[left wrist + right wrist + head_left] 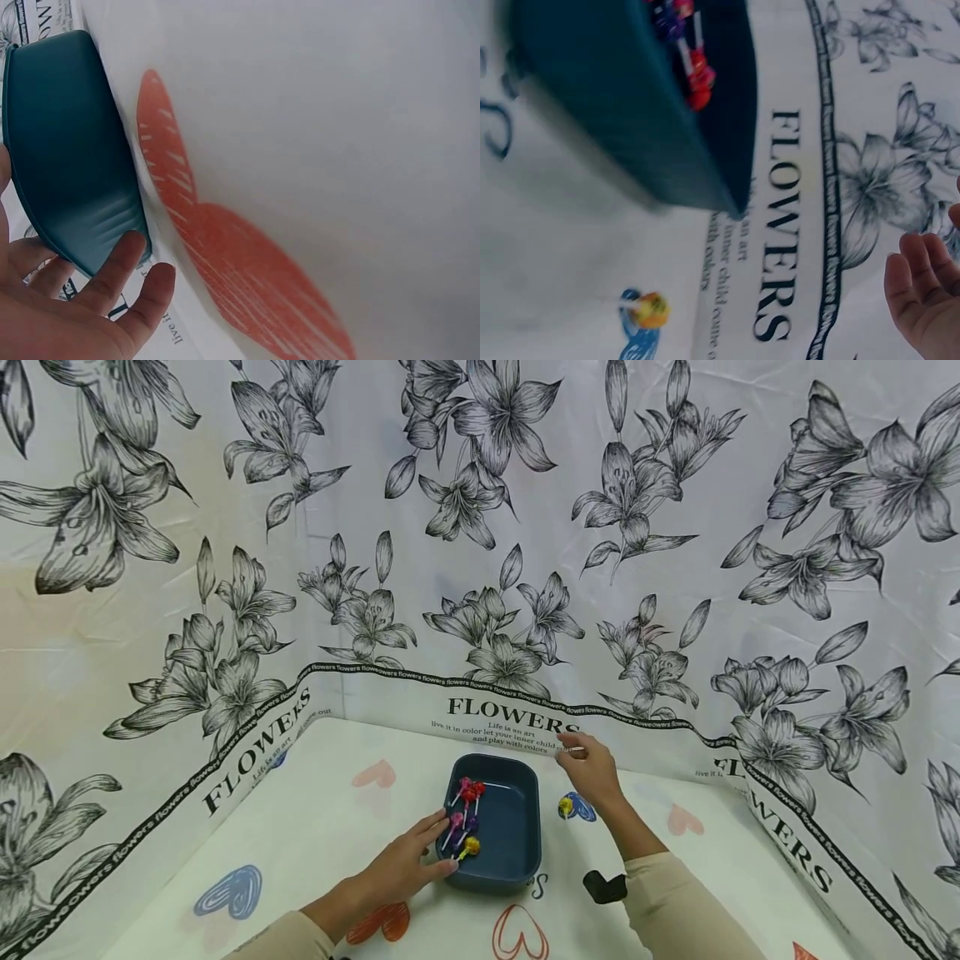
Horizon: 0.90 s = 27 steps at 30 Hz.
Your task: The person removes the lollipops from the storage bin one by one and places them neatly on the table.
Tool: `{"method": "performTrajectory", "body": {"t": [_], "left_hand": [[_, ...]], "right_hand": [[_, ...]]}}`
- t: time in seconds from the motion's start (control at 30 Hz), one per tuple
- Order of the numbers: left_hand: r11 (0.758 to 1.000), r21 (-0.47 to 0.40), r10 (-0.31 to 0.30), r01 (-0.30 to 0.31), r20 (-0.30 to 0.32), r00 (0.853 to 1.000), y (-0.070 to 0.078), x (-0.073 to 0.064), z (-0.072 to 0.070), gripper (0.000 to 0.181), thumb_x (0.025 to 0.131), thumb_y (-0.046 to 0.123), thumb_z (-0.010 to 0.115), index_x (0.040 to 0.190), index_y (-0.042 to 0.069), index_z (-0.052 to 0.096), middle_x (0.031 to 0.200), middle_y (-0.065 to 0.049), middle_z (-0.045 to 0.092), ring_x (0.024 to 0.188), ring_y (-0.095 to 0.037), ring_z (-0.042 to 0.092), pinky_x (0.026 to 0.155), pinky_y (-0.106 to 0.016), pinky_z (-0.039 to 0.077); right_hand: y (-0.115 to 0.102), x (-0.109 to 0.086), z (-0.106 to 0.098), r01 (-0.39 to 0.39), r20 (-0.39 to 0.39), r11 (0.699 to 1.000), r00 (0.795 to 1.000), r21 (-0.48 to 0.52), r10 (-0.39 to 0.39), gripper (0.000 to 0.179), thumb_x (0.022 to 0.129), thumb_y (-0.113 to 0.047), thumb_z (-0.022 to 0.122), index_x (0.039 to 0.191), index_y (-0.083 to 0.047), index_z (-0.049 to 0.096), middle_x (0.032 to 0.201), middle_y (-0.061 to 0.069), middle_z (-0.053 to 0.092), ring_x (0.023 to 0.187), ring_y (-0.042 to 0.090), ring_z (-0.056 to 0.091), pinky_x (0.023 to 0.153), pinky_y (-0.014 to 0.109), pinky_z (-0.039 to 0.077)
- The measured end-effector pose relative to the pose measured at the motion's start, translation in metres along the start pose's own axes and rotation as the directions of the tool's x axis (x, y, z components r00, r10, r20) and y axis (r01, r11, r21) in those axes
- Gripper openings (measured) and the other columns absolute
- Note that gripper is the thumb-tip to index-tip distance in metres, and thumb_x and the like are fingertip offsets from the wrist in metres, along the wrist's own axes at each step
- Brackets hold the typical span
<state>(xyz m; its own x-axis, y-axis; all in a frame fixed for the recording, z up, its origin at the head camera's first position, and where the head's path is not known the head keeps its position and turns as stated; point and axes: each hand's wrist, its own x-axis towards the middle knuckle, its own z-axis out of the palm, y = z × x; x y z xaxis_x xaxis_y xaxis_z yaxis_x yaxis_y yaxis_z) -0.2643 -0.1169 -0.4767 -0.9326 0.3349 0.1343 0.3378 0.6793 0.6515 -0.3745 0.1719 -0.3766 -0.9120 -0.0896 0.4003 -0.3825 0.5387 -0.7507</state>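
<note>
A dark blue plastic bin (510, 839) stands on the white table covering. Along its left side lie several wrapped lollipops, among them red ones (472, 792), a pink one (456, 820) and a yellow one (472, 845). My left hand (405, 862) rests at the bin's left wall, fingers spread and thumb near the front corner. In the left wrist view, its fingertips lie by the bin's ribbed end. Another yellow lollipop (652, 310) lies on the table, right of the bin. My right hand (592, 768) hovers beyond that lollipop with loosely bent fingers and nothing in them.
A small black object (604, 887) shows beside the right sleeve. Printed hearts (228, 892) decorate the table covering. Flower-printed curtain (502, 568) walls rise behind the table and along both sides.
</note>
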Motion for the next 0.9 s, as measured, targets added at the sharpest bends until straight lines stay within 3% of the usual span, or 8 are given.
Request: {"method": "performTrajectory", "body": {"t": [0.37,0.6,0.9], "left_hand": [[1.000,0.006,-0.003,0.003,0.019,1.000,-0.003,-0.004,0.006,0.077,0.077,0.058,0.048,0.136,0.011,0.031,0.142,0.000,0.019,0.122,-0.027,0.028,0.089,-0.047,0.034],[1.000,0.007,0.002,-0.002,0.009,1.000,-0.003,-0.004,0.005,0.073,0.079,0.051,0.053,0.135,0.010,0.031,0.142,-0.001,0.019,0.123,-0.027,0.026,0.089,-0.047,0.033],[1.000,0.022,0.015,-0.015,-0.011,1.000,-0.003,0.002,0.003,0.073,0.078,0.052,0.053,0.136,0.012,0.031,0.142,0.001,0.018,0.124,-0.027,0.025,0.089,-0.049,0.033]], "right_hand": [[-0.030,0.006,0.020,0.008,0.057,0.973,0.998,0.232,-0.021,0.029,0.081,-0.027,0.060,0.109,-0.018,0.059,0.101,0.002,0.055,0.085,0.016,0.055,0.068,0.035,0.046],[-0.029,0.015,0.050,-0.042,0.087,0.947,0.996,0.318,0.015,0.023,0.081,-0.019,0.060,0.104,-0.019,0.061,0.103,0.009,0.055,0.083,0.019,0.054,0.065,0.033,0.047],[-0.021,0.024,0.076,-0.091,0.118,0.914,0.992,0.395,0.047,0.022,0.081,-0.022,0.061,0.103,-0.020,0.062,0.099,0.004,0.055,0.085,0.021,0.054,0.066,0.038,0.048]]}}
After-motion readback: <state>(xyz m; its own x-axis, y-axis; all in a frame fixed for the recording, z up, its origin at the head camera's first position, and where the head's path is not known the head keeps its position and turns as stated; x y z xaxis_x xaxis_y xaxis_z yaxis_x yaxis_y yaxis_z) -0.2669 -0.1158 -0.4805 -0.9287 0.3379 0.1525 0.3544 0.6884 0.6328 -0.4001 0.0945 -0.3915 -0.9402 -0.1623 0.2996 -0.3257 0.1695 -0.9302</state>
